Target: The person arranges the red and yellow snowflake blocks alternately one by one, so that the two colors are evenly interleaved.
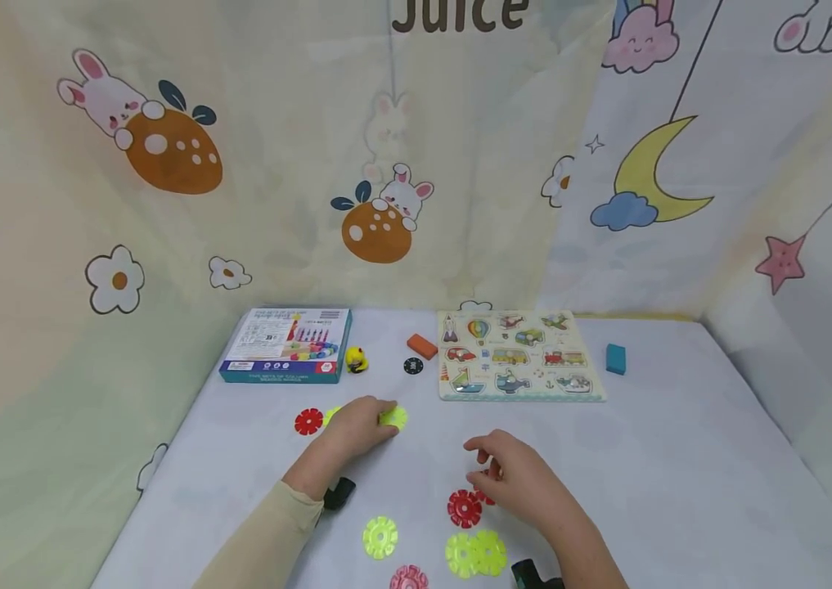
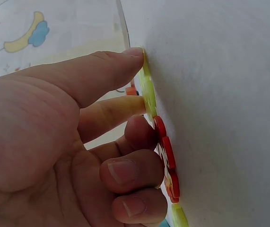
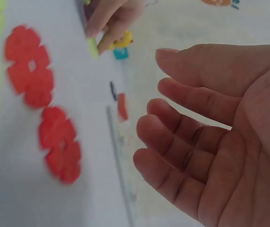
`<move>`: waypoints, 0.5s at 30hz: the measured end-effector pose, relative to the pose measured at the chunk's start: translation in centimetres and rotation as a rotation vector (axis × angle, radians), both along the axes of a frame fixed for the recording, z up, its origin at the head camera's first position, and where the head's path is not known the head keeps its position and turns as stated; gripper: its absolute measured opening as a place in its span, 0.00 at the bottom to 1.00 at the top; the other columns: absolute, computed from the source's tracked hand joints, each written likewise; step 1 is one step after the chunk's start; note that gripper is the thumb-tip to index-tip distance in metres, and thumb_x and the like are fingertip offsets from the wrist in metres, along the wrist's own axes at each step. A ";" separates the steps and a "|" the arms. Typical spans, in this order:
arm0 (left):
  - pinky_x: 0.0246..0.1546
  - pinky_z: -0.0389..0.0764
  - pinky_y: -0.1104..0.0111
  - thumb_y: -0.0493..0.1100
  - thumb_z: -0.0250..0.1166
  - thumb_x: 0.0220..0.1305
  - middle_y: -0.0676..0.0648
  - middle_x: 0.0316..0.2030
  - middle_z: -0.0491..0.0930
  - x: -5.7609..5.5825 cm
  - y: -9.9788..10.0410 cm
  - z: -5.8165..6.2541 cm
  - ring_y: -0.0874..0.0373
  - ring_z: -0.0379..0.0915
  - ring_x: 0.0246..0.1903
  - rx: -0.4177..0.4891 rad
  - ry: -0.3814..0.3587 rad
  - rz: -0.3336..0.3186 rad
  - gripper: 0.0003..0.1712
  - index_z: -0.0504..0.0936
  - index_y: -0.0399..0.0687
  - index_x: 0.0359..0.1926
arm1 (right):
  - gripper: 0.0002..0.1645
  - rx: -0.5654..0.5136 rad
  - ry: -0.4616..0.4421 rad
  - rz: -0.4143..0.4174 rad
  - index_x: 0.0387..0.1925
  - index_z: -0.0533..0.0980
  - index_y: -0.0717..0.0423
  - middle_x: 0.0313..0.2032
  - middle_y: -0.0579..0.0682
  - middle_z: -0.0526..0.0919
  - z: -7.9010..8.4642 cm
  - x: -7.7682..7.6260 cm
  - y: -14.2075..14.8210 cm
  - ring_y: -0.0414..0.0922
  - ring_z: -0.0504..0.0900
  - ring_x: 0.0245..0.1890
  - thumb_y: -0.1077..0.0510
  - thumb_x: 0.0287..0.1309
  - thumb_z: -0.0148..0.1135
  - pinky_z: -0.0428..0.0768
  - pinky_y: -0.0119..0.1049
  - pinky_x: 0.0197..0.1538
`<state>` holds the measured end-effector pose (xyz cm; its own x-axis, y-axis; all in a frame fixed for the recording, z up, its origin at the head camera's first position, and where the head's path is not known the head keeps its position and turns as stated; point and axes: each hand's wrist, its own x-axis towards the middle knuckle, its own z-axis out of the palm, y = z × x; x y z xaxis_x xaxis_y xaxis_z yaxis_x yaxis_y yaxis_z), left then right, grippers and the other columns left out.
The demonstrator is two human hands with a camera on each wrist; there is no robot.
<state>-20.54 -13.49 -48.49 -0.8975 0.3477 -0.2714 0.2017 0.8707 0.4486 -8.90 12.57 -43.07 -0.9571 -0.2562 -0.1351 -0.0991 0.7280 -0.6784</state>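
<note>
My left hand (image 1: 358, 427) pinches a yellow-green notched plastic disc (image 1: 395, 417) by its edges with thumb and index finger; the disc lies at the tabletop. Under its other curled fingers is a red notched disc (image 2: 170, 156), mostly hidden by the hand in the head view. To the left of that hand lie another red disc (image 1: 308, 421) and a partly covered yellow-green disc (image 1: 331, 415). My right hand (image 1: 522, 481) hovers with loosely bent fingers and holds nothing. Close by are two red discs, the nearer (image 1: 464, 509) in full view, the other (image 1: 485, 496) partly behind the hand.
Toward me lie a yellow-green disc (image 1: 380, 537), a yellow-green pair (image 1: 476, 554) and a pink disc (image 1: 409, 577). Along the back stand a box (image 1: 286, 345), a yellow duck (image 1: 356, 360), an orange block (image 1: 422, 347), a black disc (image 1: 413, 366), a picture puzzle board (image 1: 519, 357) and a blue block (image 1: 615, 359).
</note>
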 end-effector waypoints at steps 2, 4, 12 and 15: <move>0.44 0.74 0.61 0.57 0.67 0.56 0.49 0.52 0.77 0.2 -0.1 -0.1 0.56 0.68 0.41 0.001 -0.003 -0.004 0.31 0.76 0.54 0.60 | 0.23 0.027 -0.021 -0.028 0.49 0.78 0.50 0.33 0.43 0.73 -1.0 0.5 0.5 0.40 0.71 0.29 0.54 0.48 0.71 0.75 0.30 0.27; 0.46 0.74 0.60 0.57 0.67 0.56 0.49 0.52 0.77 0.3 -0.2 -0.2 0.56 0.68 0.42 0.001 -0.002 -0.007 0.31 0.76 0.54 0.60 | 0.24 0.058 -0.038 -0.059 0.48 0.79 0.50 0.33 0.43 0.73 -2.1 0.8 1.0 0.40 0.70 0.29 0.54 0.45 0.73 0.74 0.30 0.28; 0.50 0.72 0.58 0.56 0.66 0.58 0.50 0.54 0.76 0.5 0.0 0.0 0.55 0.69 0.46 0.004 0.023 -0.015 0.30 0.76 0.53 0.60 | 0.26 0.127 -0.078 -0.168 0.44 0.79 0.50 0.29 0.44 0.71 -5.0 0.6 2.1 0.42 0.69 0.30 0.53 0.39 0.77 0.73 0.34 0.33; 0.51 0.72 0.57 0.55 0.66 0.58 0.50 0.54 0.76 0.5 0.1 0.3 0.55 0.69 0.47 0.001 0.031 -0.016 0.30 0.75 0.53 0.61 | 0.26 0.125 -0.102 -0.186 0.42 0.78 0.50 0.29 0.45 0.71 -5.1 0.2 2.2 0.43 0.69 0.31 0.52 0.37 0.78 0.73 0.35 0.34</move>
